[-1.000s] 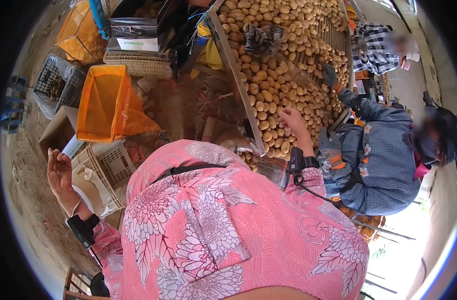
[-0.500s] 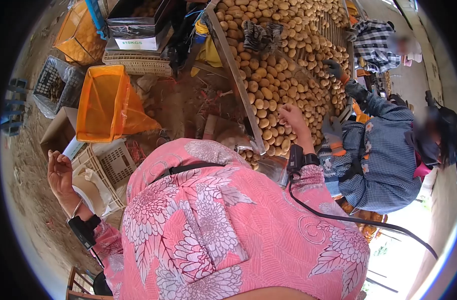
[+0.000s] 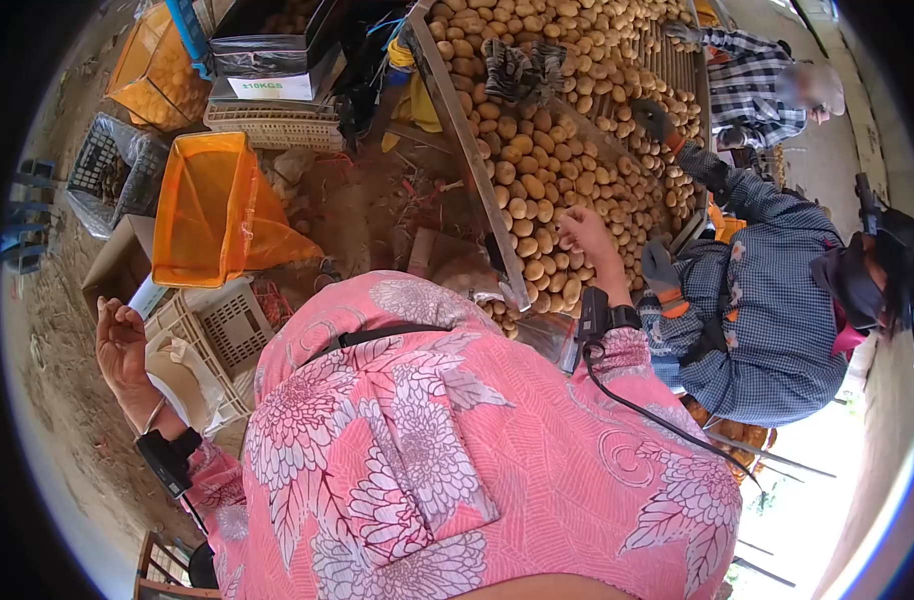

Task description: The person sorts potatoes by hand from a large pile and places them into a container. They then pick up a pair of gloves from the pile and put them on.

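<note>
While posed w/ R hand (image 3: 589,237) half-curled over potatoes (image 3: 533,188) on metal-rimmed table (image 3: 465,150), can't tell if touching or gripping any, w/ co-worker's gloved hand (image 3: 661,272) nr to its R, striped cloth (image 3: 517,70) beyond, and, well off to its L, L hand (image 3: 123,345) loosely curled (also can't tell) beside tan crate (image 3: 239,322).

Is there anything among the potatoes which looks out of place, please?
Yes: a dark striped bundle, perhaps gloves, lies on top of the potatoes. It looks odd because it is fabric-like, unworn, among loose produce.
</note>
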A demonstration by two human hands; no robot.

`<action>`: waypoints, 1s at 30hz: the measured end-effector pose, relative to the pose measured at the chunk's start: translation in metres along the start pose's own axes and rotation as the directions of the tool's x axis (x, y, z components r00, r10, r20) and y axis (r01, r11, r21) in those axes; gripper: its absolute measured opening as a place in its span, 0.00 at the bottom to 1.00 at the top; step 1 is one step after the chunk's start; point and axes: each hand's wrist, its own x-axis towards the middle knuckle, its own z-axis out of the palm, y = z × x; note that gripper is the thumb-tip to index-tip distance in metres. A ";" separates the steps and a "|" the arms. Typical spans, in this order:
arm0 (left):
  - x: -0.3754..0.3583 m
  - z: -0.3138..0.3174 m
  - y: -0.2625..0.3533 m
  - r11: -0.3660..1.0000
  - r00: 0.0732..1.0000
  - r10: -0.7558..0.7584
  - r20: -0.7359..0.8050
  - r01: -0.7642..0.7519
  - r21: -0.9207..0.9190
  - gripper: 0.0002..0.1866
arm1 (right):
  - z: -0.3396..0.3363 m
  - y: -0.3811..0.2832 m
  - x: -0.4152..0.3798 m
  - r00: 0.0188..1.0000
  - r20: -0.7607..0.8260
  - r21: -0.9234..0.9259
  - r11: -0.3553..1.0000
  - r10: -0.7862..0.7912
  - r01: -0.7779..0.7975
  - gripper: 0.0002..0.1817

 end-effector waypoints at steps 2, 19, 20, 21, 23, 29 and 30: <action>0.001 0.001 -0.001 1.000 1.000 0.000 -0.012 0.000 0.001 0.11 | 0.000 -0.003 -0.001 1.000 0.000 0.007 1.000 -0.003 0.003 0.11; 0.003 0.020 -0.008 0.998 1.000 0.003 -0.005 -0.003 0.070 0.07 | -0.002 -0.009 0.001 1.000 0.017 -0.059 0.998 0.007 -0.006 0.11; 0.001 0.022 -0.008 0.998 1.000 0.002 -0.010 -0.001 0.063 0.06 | -0.001 -0.009 0.000 1.000 0.000 -0.061 0.998 0.007 -0.007 0.11; 0.000 0.025 -0.010 0.998 1.000 0.008 -0.013 -0.007 0.065 0.06 | -0.001 -0.009 0.000 1.000 0.006 -0.060 0.998 0.004 -0.004 0.11; -0.002 0.027 -0.010 0.996 0.999 0.020 -0.031 -0.017 0.082 0.07 | -0.001 -0.008 0.001 1.000 0.015 -0.053 0.999 0.010 -0.009 0.11; -0.002 0.023 -0.011 0.997 0.999 0.030 -0.038 -0.027 0.078 0.07 | -0.002 -0.005 0.006 1.000 0.022 -0.026 1.000 0.007 -0.006 0.10; -0.002 0.021 -0.011 0.997 0.999 0.028 -0.047 -0.025 0.069 0.07 | -0.003 -0.003 0.008 1.000 0.019 -0.033 0.999 0.003 -0.002 0.10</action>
